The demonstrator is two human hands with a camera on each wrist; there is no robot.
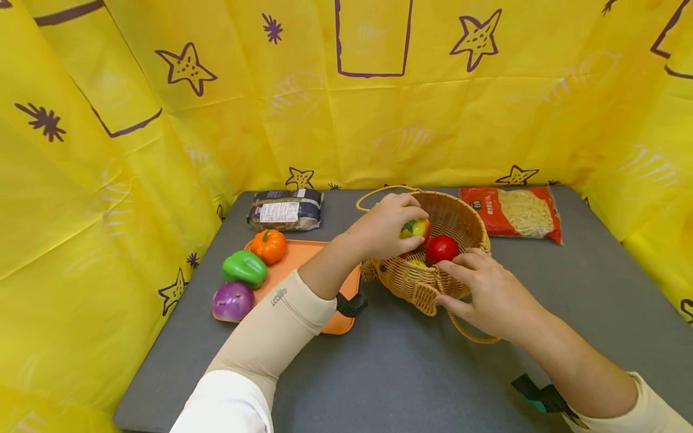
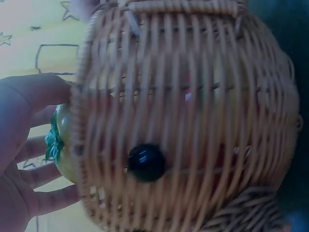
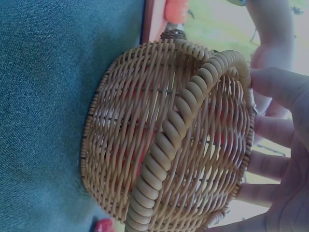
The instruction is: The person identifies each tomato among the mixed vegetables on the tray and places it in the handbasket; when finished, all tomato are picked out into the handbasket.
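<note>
A wicker basket (image 1: 403,279) with a black button eye (image 2: 147,162) stands on the grey table. My left hand (image 1: 387,225) grips a round yellow-and-red toy fruit (image 1: 414,228) with a green leafy top, at the basket's left rim. In the left wrist view the fruit (image 2: 63,145) partly hides behind the wicker. My right hand (image 1: 487,291) holds the near right rim, fingers over the edge and thumb outside by the looped handle (image 3: 169,133). Inside lie a red tomato (image 1: 442,249) and something yellow (image 1: 417,263), mostly hidden.
Left of the basket is an orange tray (image 1: 298,252); an orange pumpkin (image 1: 269,246), a green pepper (image 1: 245,269) and a purple onion (image 1: 233,301) lie along its left side. A dark packet (image 1: 285,210) and a red noodle bag (image 1: 514,211) lie at the back, before yellow cloth walls.
</note>
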